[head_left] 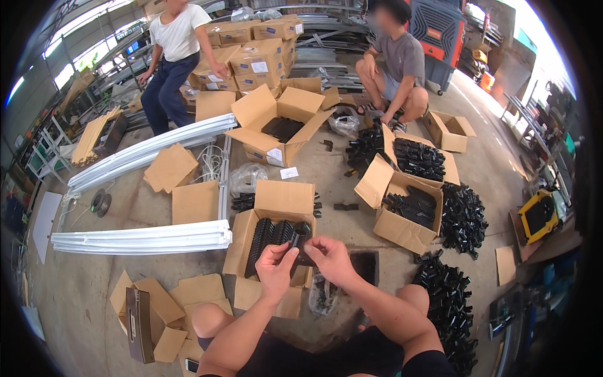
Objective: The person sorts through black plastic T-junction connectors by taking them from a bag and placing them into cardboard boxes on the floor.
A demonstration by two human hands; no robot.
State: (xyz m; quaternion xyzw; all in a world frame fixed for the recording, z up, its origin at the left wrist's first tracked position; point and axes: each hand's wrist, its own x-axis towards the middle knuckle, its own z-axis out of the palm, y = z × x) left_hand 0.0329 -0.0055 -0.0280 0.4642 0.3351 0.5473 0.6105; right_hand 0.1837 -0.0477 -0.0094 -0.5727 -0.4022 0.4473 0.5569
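Note:
Between my two hands is a black tubular fitting (300, 235), its round open end facing up. My left hand (275, 262) grips it with thumb and fingers from one side. Thumb and fingers of my right hand (329, 256) close on its other side. Just beyond and below them stands an open cardboard box (237, 251) with rows of similar black fittings (262, 237) packed inside. My hands hide part of the box's near side. Under my right forearm lies a clear plastic bag (323, 296) with small dark pieces.
Piles of loose black fittings (447, 295) lie right. Another open box (405, 234) holds more. White metal lengths (144, 239) lie left, beside a flattened carton (196, 202). A crouching person (402, 66) is far right; another person (179, 38) is far left, near stacked cartons (257, 60).

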